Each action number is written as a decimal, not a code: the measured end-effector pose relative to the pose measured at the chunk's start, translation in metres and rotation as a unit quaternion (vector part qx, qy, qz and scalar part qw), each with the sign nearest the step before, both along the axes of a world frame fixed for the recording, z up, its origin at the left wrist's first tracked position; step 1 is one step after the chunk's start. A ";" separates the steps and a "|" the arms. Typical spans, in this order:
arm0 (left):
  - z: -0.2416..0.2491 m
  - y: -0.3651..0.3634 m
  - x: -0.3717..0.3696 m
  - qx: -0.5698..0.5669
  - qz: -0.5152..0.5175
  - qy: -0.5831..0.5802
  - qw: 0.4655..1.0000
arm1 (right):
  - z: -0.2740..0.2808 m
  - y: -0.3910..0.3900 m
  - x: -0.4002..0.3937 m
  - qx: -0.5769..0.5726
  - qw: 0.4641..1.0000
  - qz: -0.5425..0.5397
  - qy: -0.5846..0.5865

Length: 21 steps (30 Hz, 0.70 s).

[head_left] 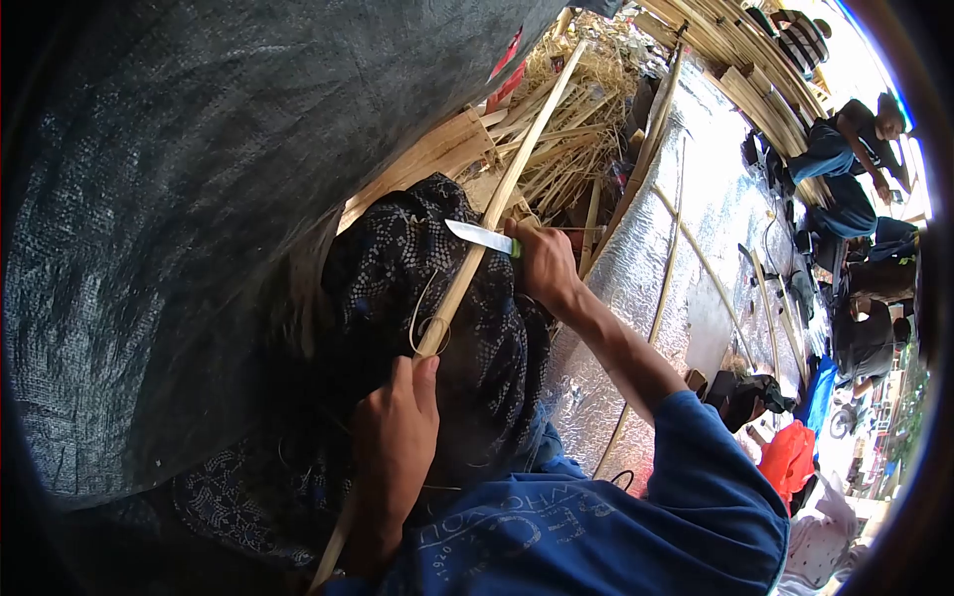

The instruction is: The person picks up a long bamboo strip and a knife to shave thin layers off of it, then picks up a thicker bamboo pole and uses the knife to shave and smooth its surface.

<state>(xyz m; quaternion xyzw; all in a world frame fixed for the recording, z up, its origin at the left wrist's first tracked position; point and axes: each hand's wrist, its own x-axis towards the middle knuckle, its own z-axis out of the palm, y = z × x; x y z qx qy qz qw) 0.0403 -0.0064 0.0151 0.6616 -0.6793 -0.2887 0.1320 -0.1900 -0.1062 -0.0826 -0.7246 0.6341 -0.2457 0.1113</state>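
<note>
A long pale wooden strip [507,184] runs from the top centre down across a dark patterned cloth [397,238]. My left hand [397,427] is closed round its lower part, with the strip's end showing below the wrist. My right hand [547,260] is closed on the green handle of a knife [479,235]. The blade lies across the strip, pointing left. A thin curled shaving [437,336] hangs at the strip just above my left hand.
A dark woven tarp [179,219] fills the left side. Shavings and cut strips [576,129] are piled beyond the cloth. On the right, a shiny silver sheet [646,288] bears thin sticks. Several people sit along the far right, one in jeans [825,151].
</note>
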 end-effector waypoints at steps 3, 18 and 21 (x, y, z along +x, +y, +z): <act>-0.005 -0.001 -0.001 -0.023 -0.005 0.003 1.000 | -0.003 0.006 0.008 -0.045 0.999 -0.004 -0.004; -0.008 0.009 -0.008 -0.101 -0.007 0.011 0.995 | 0.000 -0.019 -0.017 0.032 0.992 -0.104 0.055; -0.014 0.016 -0.004 -0.116 -0.014 0.007 0.993 | 0.017 -0.045 -0.042 0.103 0.977 -0.188 0.019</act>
